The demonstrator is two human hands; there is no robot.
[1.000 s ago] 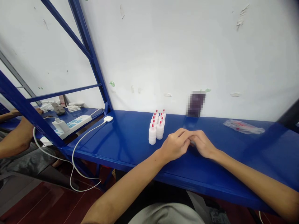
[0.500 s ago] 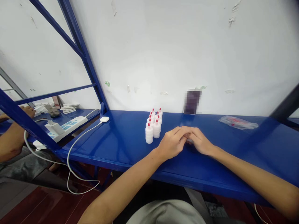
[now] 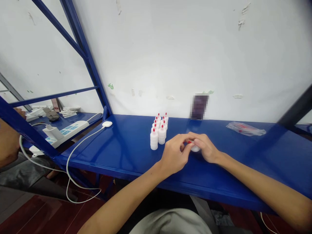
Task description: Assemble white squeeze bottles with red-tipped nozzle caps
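Head view, and I am watching from far off as two bare hands work just right of the middle of the frame. The left hand [image 3: 173,153] has its thumb and finger pinched on a small red cap [image 3: 189,142]. The right hand [image 3: 206,148] is curled around a white bottle [image 3: 195,149], and I can see only a bit of its white side peeking out between the hands. The bottle is tipped, with its red end to the upper left. I can't tell if its bottom touches the blue table [image 3: 122,149].

Left of the hands, near the middle of the frame, more little white bottles [image 3: 154,141] with red tops stand upright in two rows, close together. At the right of the frame, a see-through bag [image 3: 246,128] with something red in it lies flat on the table. By the wall [image 3: 151,48], a dark thing [image 3: 200,106] stands up, but it is too blurry for me to name.

On the left, a small white pad [image 3: 107,124] sits on the table corner with a white cord [image 3: 84,139] on it. Past the blue post [image 3: 91,71] I see a power strip [image 3: 78,127]. Another person's arm [image 3: 8,143] shows at the left edge.
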